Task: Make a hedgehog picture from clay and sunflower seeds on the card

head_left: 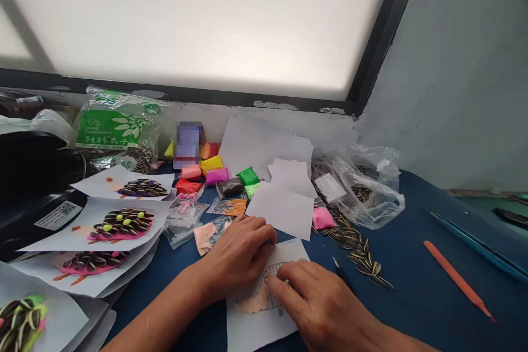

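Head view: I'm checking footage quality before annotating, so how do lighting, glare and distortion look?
Head view: the window pane is blown out to near-white; the left hand and right hand over the paper sheet are dimmer but readable; glare streaks the clear bag; the upright screen is pixelated; the seed-covered picture at lower left looks stretched, probably by a wide lens.

The right hand (317,300) covers part of the line drawing (276,301) and the near end of a dark pointed tool (340,270); the left hand (247,247) hides the paper's (247,333) far left corner. The upright screen (188,142) is blurred, print on the white label (58,215) too small to read, and the view's left edge cuts off the nearest card (61,313).
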